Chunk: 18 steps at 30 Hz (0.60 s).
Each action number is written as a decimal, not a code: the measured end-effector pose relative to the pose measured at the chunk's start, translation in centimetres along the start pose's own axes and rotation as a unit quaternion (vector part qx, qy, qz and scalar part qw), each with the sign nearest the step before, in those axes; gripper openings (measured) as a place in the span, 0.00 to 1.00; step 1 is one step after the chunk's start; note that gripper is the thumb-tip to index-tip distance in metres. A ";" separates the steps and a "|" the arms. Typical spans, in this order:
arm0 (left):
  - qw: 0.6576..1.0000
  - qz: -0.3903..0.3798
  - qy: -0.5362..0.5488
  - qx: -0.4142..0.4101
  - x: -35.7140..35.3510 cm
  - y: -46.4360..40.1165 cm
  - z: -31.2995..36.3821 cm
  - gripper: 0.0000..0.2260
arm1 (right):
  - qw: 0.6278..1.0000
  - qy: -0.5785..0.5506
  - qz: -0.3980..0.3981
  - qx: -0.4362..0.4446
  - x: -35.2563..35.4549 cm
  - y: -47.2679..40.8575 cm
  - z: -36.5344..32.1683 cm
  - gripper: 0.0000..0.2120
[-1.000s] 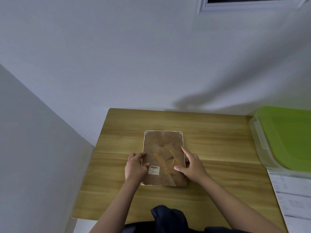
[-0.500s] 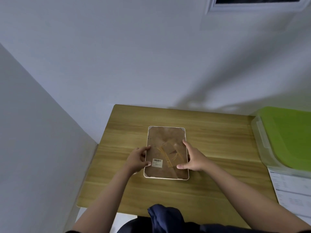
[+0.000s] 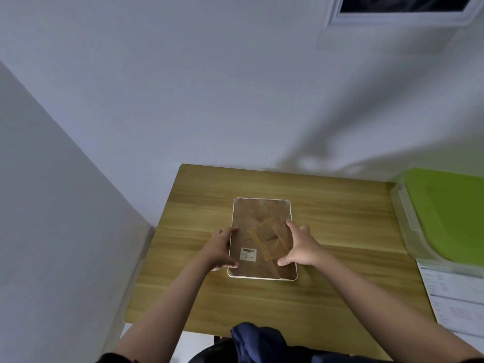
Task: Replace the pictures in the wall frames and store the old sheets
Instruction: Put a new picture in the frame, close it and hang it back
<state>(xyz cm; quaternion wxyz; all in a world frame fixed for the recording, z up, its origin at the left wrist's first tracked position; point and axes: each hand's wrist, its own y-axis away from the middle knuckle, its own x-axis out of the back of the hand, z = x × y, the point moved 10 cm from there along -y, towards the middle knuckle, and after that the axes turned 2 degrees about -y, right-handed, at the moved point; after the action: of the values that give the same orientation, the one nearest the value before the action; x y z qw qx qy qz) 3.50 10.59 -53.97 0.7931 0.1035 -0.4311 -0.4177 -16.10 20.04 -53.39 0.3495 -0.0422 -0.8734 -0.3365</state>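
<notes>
A person's left hand [image 3: 221,248] and right hand [image 3: 301,248] grip the long edges of a picture frame [image 3: 262,238] lying face down on the wooden table [image 3: 327,258], fingers and thumbs curled onto its brown backing board. The step appears to be opening the back; next, the backing must be freed. Beyond, another frame [image 3: 403,10] hangs on the wall.

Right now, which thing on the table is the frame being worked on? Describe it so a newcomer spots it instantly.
Find the wooden table set into the wall corner. Near its middle lies a white-rimmed rectangular picture frame, face down with its brown backing board up, between the left hand and right hand. Only it carries a small white barcode sticker.
</notes>
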 end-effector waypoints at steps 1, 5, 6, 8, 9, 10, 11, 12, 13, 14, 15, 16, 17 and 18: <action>1.000 -0.023 0.013 0.001 0.0 -0.1 0.2 0.49 | 1.000 0.008 0.005 0.003 0.3 -0.1 -0.3 0.58; 0.997 -0.069 0.033 0.021 1.1 -0.9 1.1 0.48 | 0.999 0.010 0.039 0.005 1.9 -0.9 -1.5 0.46; 0.997 -0.070 0.019 0.027 1.5 -1.2 1.3 0.48 | 0.999 0.011 0.047 0.007 2.3 -1.1 -1.6 0.44; 0.996 -0.081 -0.009 0.038 1.7 -1.7 1.6 0.50 | 0.999 0.010 0.045 0.009 2.5 -1.7 -1.6 0.49; 0.995 -0.088 -0.018 0.042 1.7 -2.0 1.7 0.51 | 0.999 0.007 0.034 0.007 2.4 -1.9 -1.6 0.54; 0.994 -0.096 -0.022 0.046 1.7 -2.4 1.8 0.53 | 1.000 0.009 0.021 0.004 2.4 -2.1 -1.7 0.58; 0.993 -0.104 -0.025 0.048 1.7 -2.6 1.9 0.54 | 1.000 0.016 0.009 0.001 2.3 -2.4 -1.8 0.60; 0.993 -0.108 -0.026 0.045 1.7 -2.9 2.1 0.55 | 1.000 0.027 0.000 -0.002 2.3 -2.7 -1.7 0.61; 0.992 -0.111 -0.028 0.044 1.8 -3.1 2.2 0.56 | 0.999 0.037 -0.007 -0.004 2.3 -3.0 -1.6 0.62; 0.992 -0.112 -0.028 0.043 1.8 -3.2 2.3 0.56 | 0.999 0.041 -0.012 -0.006 2.3 -3.2 -1.6 0.63; 0.992 -0.112 -0.030 0.043 1.9 -3.3 2.3 0.56 | 0.999 0.042 -0.014 -0.004 2.3 -3.4 -1.5 0.63; 0.992 -0.112 -0.031 0.042 1.9 -3.4 2.3 0.56 | 0.999 0.040 -0.015 -0.002 2.3 -3.6 -1.5 0.63; 0.993 -0.109 -0.030 0.041 1.9 -3.5 2.3 0.57 | 0.999 0.038 -0.016 0.000 2.3 -3.7 -1.4 0.63; 0.993 -0.106 -0.024 0.039 1.9 -3.6 2.3 0.57 | 0.999 0.035 -0.015 0.001 2.3 -3.7 -1.4 0.64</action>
<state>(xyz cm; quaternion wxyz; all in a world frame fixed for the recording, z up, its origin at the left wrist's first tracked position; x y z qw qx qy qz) 0.21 7.39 -53.31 0.7293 0.1695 -0.4524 -0.4845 -18.16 15.90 -53.25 0.3744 -0.0166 -0.8616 -0.3423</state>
